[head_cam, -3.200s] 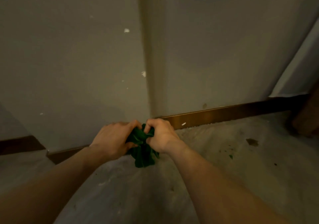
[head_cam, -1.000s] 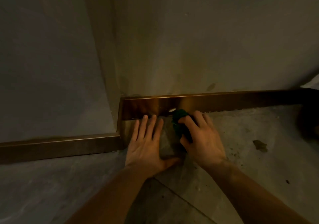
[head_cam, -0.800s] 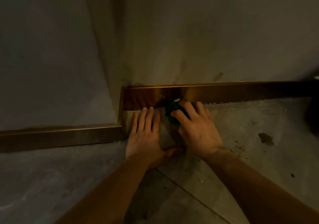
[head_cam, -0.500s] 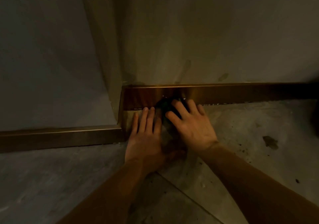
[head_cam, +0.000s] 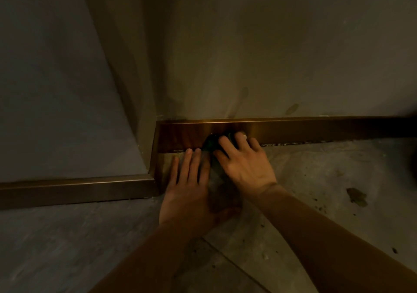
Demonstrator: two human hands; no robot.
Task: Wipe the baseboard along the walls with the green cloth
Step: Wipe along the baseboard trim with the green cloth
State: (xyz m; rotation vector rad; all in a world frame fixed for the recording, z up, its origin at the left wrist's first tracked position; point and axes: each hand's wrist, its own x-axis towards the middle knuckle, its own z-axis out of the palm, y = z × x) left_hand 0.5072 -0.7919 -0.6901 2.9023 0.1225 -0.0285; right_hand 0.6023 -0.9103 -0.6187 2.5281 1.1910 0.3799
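A shiny brown baseboard runs along the foot of the far wall and steps round a protruding corner to a lower stretch on the left. My right hand presses a bunched dark green cloth against the baseboard, just right of the corner; most of the cloth is hidden under my fingers. Flat on the floor beside it lies my left hand, fingers spread, its fingertips touching the foot of the baseboard.
The floor is grey concrete with a dark stain and scattered specks at the right. Crumbs lie along the baseboard's lower edge. A wall corner juts out at the left.
My right hand has pushed the cloth left and up from the floor edge onto the face of the baseboard. My left hand has stayed flat on the floor.
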